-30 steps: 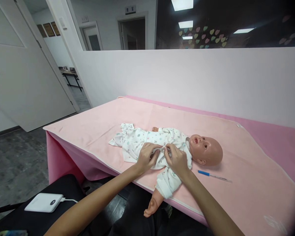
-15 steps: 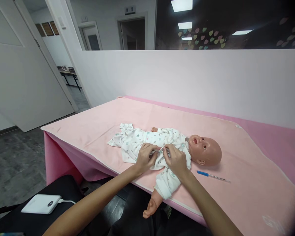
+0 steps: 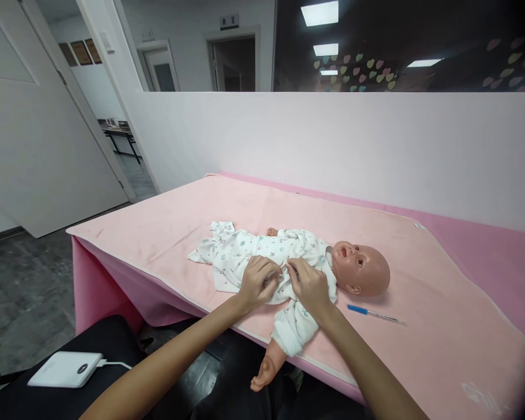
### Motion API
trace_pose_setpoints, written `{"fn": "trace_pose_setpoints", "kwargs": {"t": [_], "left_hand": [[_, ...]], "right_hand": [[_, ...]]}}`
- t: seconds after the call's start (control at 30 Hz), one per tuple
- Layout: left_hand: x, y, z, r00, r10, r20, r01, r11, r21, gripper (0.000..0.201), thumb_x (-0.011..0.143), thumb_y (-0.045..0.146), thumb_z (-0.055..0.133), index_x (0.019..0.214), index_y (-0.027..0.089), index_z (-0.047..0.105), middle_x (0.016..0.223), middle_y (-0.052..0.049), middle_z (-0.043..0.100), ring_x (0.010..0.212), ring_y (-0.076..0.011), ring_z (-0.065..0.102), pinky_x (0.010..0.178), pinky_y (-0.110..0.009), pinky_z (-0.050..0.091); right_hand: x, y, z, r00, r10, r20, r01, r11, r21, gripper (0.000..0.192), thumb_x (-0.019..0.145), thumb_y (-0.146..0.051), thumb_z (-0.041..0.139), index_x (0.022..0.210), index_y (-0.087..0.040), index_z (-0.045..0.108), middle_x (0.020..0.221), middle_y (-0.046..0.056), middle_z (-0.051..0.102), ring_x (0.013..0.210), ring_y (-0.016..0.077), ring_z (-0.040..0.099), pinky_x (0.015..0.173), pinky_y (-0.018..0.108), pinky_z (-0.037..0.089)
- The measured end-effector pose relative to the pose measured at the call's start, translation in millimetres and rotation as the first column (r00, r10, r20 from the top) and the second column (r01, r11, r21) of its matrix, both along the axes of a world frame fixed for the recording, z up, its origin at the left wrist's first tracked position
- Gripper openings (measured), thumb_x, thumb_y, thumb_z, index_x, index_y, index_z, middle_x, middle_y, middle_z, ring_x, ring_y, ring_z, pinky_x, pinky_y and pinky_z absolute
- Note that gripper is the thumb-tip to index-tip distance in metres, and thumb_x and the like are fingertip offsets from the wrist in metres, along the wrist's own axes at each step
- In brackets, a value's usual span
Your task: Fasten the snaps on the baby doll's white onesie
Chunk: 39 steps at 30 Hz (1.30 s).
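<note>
On its back lies a baby doll, head to the right, dressed in a white patterned baby outfit. At the front of the outfit, over the doll's middle, my left hand has its fingers closed in a pinch on the cloth ties. Just right of it, my right hand pinches the ties too, with the fingertips close to the left ones. The ends between the fingers are thin and partly hidden. One bare doll arm sticks out of a bunched sleeve over the table edge.
A blue-handled tool with a thin metal shaft rests beside the doll's head. The pink blanket covers the table. At lower left a white power bank with a cable sits on a black seat. A white wall stands behind.
My fingertips have drawn slightly apart and lower at the cloth ties. The whole view has shifted a little; the doll lies as before.
</note>
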<state>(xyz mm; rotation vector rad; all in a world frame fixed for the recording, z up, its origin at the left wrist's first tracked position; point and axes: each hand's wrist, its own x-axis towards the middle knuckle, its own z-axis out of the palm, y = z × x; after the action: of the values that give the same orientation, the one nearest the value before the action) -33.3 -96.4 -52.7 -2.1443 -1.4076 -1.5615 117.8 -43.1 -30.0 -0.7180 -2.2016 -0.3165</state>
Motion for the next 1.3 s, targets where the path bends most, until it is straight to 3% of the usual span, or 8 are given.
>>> {"fn": "trace_pose_setpoints", "kwargs": {"t": [0.57,0.93,1.3], "left_hand": [[-1.2,3.5,-2.3,0.996,0.086,0.025,-0.087,0.995,0.041,0.017,0.078,0.022,0.058,0.094,0.023,0.063,0.085,-0.002,0.065,0.081,-0.0156,0.055,0.075,-0.033,0.038],[0.9,0.9,0.8,0.993,0.117,0.028,-0.117,0.993,0.012,0.006,0.079,0.022,0.056,0.083,0.020,0.060,0.086,-0.003,0.063,0.084,-0.0160,0.054,0.077,-0.033,0.038],[-1.9,2.7,-3.5,0.994,0.095,0.061,-0.095,0.995,0.000,0.006,0.081,0.022,0.056,0.085,0.018,0.054,0.087,-0.003,0.060,0.085,-0.0157,0.052,0.078,-0.031,0.037]], "right_hand": [[0.7,-0.6,1.1,1.000,0.015,-0.013,-0.015,1.000,-0.018,0.015,0.089,-0.022,0.041,0.091,-0.018,0.055,0.075,0.002,0.062,0.063,0.0096,0.058,0.055,0.020,0.037],[-0.2,-1.1,0.6,0.999,0.028,-0.027,-0.028,0.999,-0.015,0.013,0.088,-0.020,0.043,0.088,-0.018,0.056,0.072,0.002,0.062,0.062,0.0105,0.058,0.054,0.020,0.037],[-0.5,-0.7,0.3,0.999,0.038,-0.031,-0.038,0.999,-0.022,0.014,0.089,-0.020,0.041,0.090,-0.018,0.055,0.073,0.002,0.061,0.063,0.0103,0.057,0.052,0.021,0.036]]}}
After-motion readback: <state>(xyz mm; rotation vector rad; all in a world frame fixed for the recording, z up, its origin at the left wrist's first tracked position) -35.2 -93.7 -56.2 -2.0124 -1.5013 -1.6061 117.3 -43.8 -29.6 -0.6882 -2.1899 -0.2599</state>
